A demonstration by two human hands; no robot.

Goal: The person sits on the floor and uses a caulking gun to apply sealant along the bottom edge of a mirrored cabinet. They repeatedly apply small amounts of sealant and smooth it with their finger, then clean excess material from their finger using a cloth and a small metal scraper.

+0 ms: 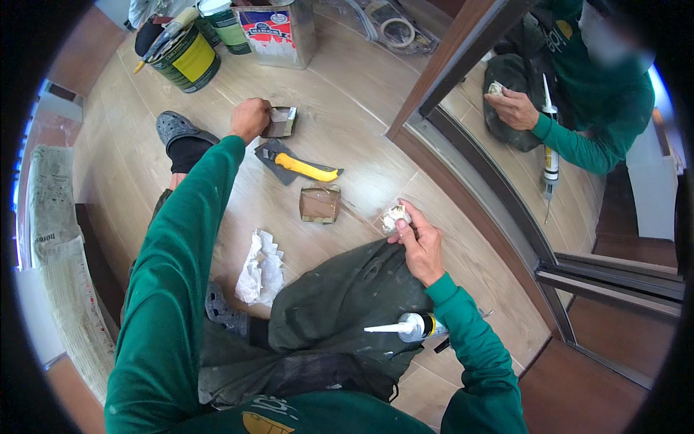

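My left hand (251, 119) is closed at the left edge of a small open cardboard box (280, 123), its fingertips partly hidden there. A crumpled white wad (394, 218), perhaps tissue, is pinched between the thumb and fingers of my right hand (419, 242). Between the hands, a yellow-handled utility knife (307, 168) lies across a dark flat sheet (275, 163). Closer to me is a second small cardboard box (319, 204) with a brownish inside. Crumpled white paper (260, 269) lies on the floor to its lower left.
A sealant cartridge (413, 327) with a white nozzle rests by my right forearm. At the back stand a paint bucket (189, 61) with brushes and a metal can (278, 36). A framed mirror (578, 210) rises on the right. A newspaper-covered ledge (61, 239) runs along the left.
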